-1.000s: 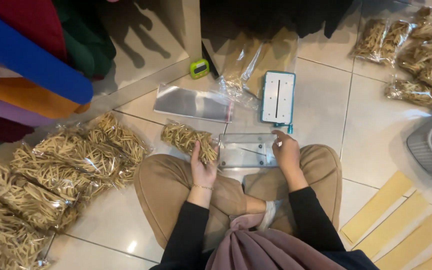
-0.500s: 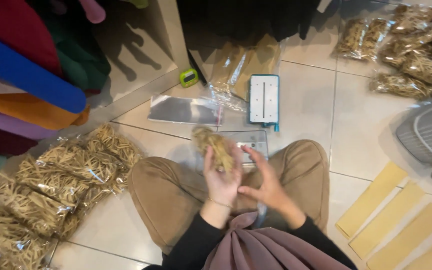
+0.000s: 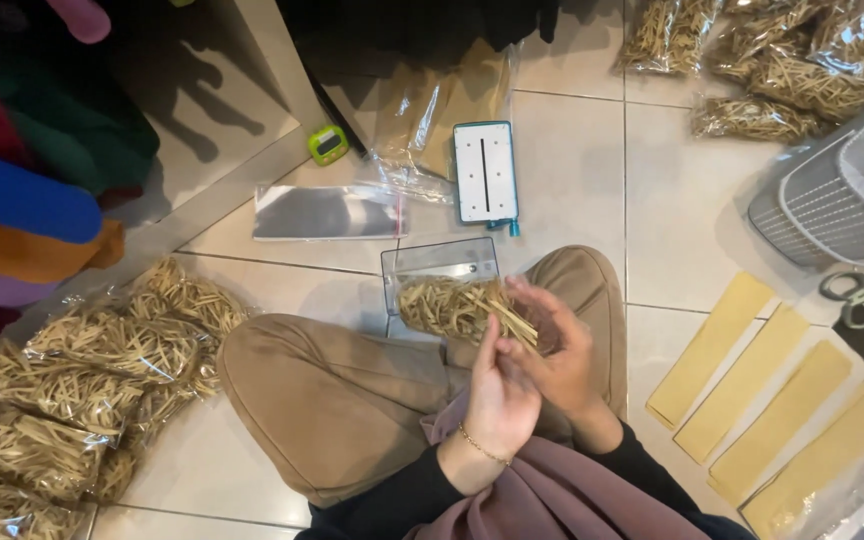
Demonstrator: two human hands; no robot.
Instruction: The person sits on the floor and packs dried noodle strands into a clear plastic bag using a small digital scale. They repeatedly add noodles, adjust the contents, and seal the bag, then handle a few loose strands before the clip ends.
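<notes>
head view: person sits cross-legged on a tiled floor point(image 3: 572, 170), both hands raised above the lap. left hand point(image 3: 500, 392) is upright, palm turned inward, fingers closed loosely around the near end of a bundle of straw-coloured strips point(image 3: 457, 305). right hand point(image 3: 557, 350) is cupped against the right side of the same bundle, fingers curled around it; both hands hold it together. the bundle sits above the knees, overlapping the near edge of a clear plastic tray point(image 3: 440, 265) that lies on the floor just past the legs. beyond the tray, a white flat device with a teal border point(image 3: 485, 172); to its left, an empty clear bag point(image 3: 327, 212) and a small green gadget point(image 3: 328, 145). filled bags of strips are heaped at lower left point(image 3: 92, 370) and at upper right point(image 3: 762, 70). right of the legs, four tan card strips point(image 3: 767, 400) lie side by side; scissors point(image 3: 862, 290) and a grey basket point(image 3: 837, 195) are above them.
</notes>
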